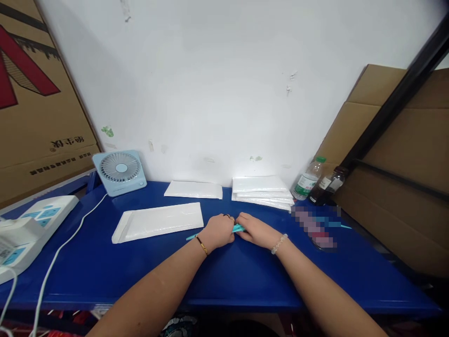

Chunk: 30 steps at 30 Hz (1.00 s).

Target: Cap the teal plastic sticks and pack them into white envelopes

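Note:
Both hands meet over the front middle of the table, closed around slim teal sticks (238, 228). My left hand (218, 230) wraps round them, and a thin teal tip pokes out beside its wrist. Touching its knuckles, my right hand (257, 229) grips the other end with its fingers curled. Most of the sticks' length is hidden, so their exact kind and number cannot be made out. Left of my left hand lies a white padded envelope (161, 221), flat and slanted. Another white envelope (192, 189) rests behind it, close to the wall.
A stack of white envelopes (261, 189) lies by the wall. At the right stand a green-capped bottle (307, 181) and a dark bottle (327, 187), near a blurred-out item (315, 227). A blue fan (121, 171) and a white power strip (40, 224) occupy the left of the blue table (245, 281).

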{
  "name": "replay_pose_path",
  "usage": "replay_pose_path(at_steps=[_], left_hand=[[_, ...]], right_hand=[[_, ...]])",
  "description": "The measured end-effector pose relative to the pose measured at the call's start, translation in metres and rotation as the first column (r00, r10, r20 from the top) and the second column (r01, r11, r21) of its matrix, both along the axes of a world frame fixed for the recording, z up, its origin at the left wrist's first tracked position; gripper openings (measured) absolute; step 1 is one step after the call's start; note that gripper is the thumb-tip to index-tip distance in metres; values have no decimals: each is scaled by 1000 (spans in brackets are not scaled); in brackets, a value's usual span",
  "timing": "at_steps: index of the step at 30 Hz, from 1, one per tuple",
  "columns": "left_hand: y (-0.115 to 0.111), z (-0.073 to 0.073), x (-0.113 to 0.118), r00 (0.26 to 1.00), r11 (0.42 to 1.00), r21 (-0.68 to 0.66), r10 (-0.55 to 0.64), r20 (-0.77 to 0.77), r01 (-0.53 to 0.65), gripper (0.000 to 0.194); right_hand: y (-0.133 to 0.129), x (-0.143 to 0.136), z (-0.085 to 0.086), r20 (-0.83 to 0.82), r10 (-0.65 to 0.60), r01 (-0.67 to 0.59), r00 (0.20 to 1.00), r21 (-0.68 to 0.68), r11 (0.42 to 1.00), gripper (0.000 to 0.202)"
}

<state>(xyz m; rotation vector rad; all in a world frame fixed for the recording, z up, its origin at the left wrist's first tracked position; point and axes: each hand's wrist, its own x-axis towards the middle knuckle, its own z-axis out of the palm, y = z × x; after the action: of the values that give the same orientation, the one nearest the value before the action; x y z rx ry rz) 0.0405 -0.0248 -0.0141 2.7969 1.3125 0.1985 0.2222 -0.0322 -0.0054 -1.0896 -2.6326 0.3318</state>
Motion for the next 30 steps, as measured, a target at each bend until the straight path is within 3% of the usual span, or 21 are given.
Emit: replay_pose_path(at_steps=[3,6,8,10,13,15,17,19,22,25,27,30], left_hand=[[1,2,0,1000,1000,-6,21,6,-21,24],[6,6,-2,993,995,-68,73,91,-67,19],[7,12,-4,965,989,-130,95,242,-65,16],[6,20,-5,886,990,-139,94,454,-33,15],[-1,34,-7,680,998,-67,62,730,-19,20],[-5,41,-9,559,998,-37,57,827,-48,26],[-6,41,-10,495,998,-38,62,867,-59,31],[-4,34,-11,487,998,-60,69,870,-33,32],[4,16,-10,486,994,-105,73,871,38,26],[10,1,-6,440,979,-184,128,889,88,16],[10,-2,-3,406,948,-281,202,891,146,13],[7,3,-1,262,891,-352,281,923,287,28]], right_hand=[[3,17,9,-240,-74,52,968,-96,994,45],[8,28,13,-549,-243,188,800,-154,970,51],[10,26,20,-694,-288,218,660,-190,957,47],[7,15,35,-769,-254,196,586,-169,966,46],[-2,-12,69,-789,-136,146,599,-60,988,46],[-9,-32,92,-782,-58,110,620,13,994,45],[-14,-50,109,-749,30,86,662,115,990,46],[-15,-66,117,-670,93,75,737,217,973,46],[-11,-83,112,-504,103,29,858,247,969,32],[-2,-86,96,-378,101,-50,920,143,988,27],[2,-78,84,-432,70,-42,899,73,996,27],[2,-57,64,-668,-96,68,738,-68,995,47]])
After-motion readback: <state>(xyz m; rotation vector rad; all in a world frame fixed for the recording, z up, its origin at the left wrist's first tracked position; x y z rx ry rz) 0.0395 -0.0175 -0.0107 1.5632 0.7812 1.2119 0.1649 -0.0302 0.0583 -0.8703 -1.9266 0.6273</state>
